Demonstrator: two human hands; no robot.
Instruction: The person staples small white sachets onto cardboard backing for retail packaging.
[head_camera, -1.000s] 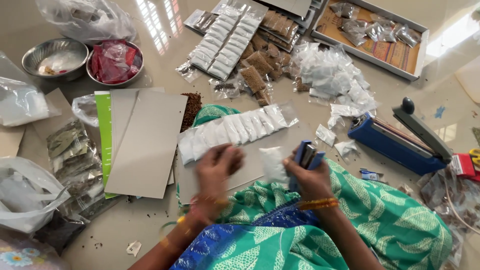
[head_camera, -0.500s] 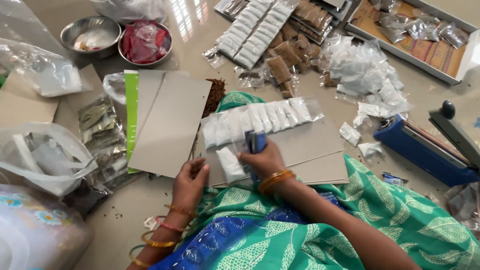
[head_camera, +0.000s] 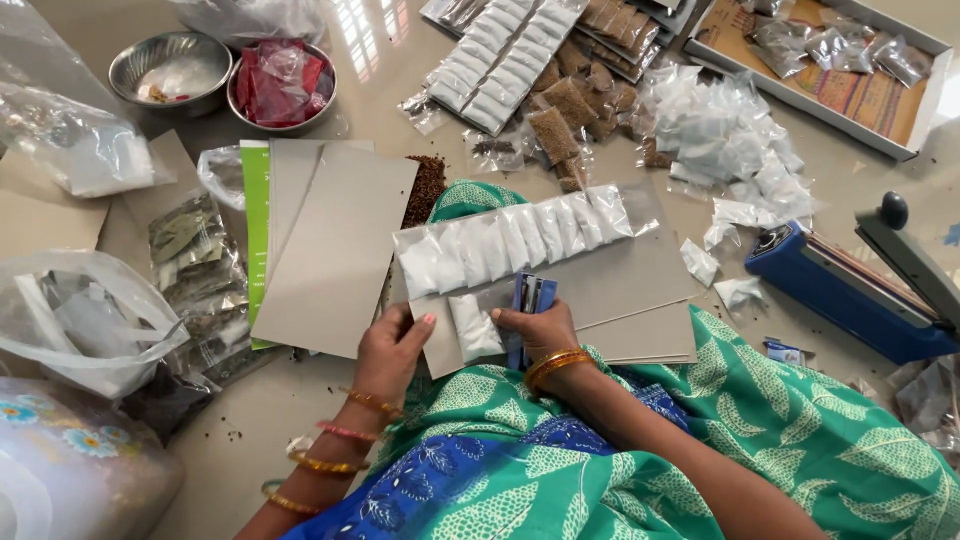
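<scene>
A grey card strip (head_camera: 640, 270) lies across my lap with a row of small clear packets of white powder (head_camera: 510, 240) fixed along its top. My right hand (head_camera: 535, 330) grips a blue stapler (head_camera: 530, 300), its jaws at the lower left part of the card. My left hand (head_camera: 395, 345) pinches the card's lower left edge beside one more white packet (head_camera: 475, 328) lying between the two hands. More grey cards lie under the strip at the right.
A stack of grey cards over a green sheet (head_camera: 330, 240) lies to the left. Two steel bowls (head_camera: 180, 70), one with red packets (head_camera: 280, 80), stand at the back left. A blue heat sealer (head_camera: 860, 290) sits right. Loose packets (head_camera: 720, 130) and a tray (head_camera: 830, 60) lie beyond.
My right hand has carried the stapler left along the card to its lower left part. My left hand has come up to grip the card edge. The view has shifted.
</scene>
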